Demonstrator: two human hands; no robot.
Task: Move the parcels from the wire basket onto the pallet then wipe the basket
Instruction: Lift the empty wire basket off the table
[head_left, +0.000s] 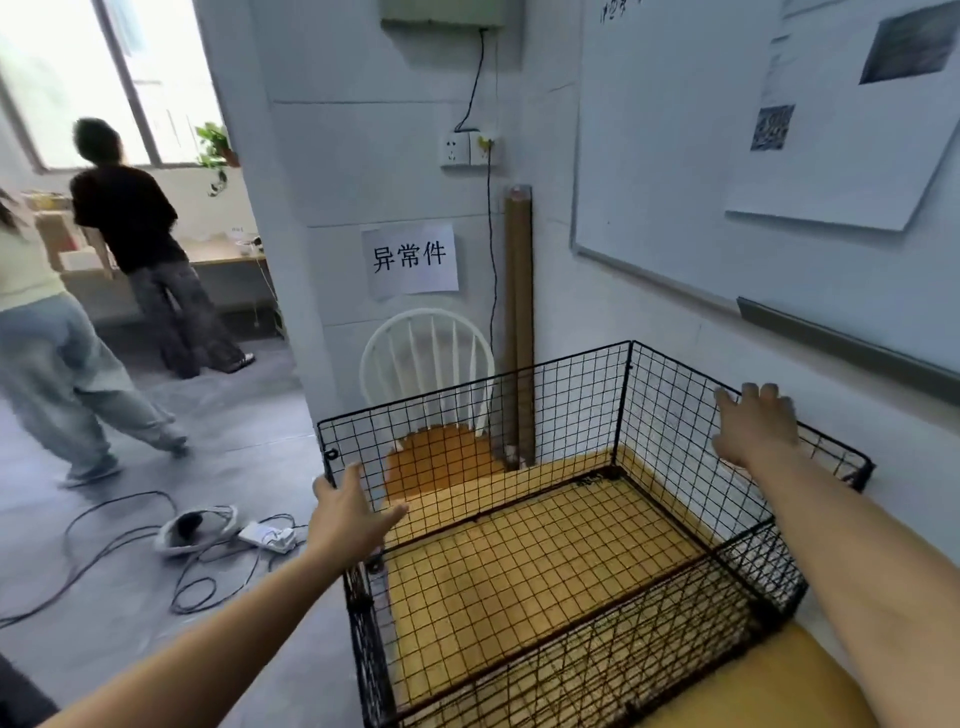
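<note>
Head view: left hand (353, 514), right hand (756, 426), grips spread at wire basket (670, 410) rims; contact unclear, near corner cropped.

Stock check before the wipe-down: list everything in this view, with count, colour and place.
wire basket: one, black, on the yellow surface, nothing inside
yellow surface: one, under the basket
chair: one, white back, orange seat, behind the basket
cardboard tube: one, brown, upright in the corner
paper sign: one, white, on the wall above the chair
wall socket: one, white, above the sign
whiteboard: one, white, right wall, papers on it
power strip: one, white, floor left of the basket
person in black top: one, by the window
person in pale trousers: one, far left
left hand: fingers spread, at the basket's left rim
right hand: fingers straight, over the right rim
</note>
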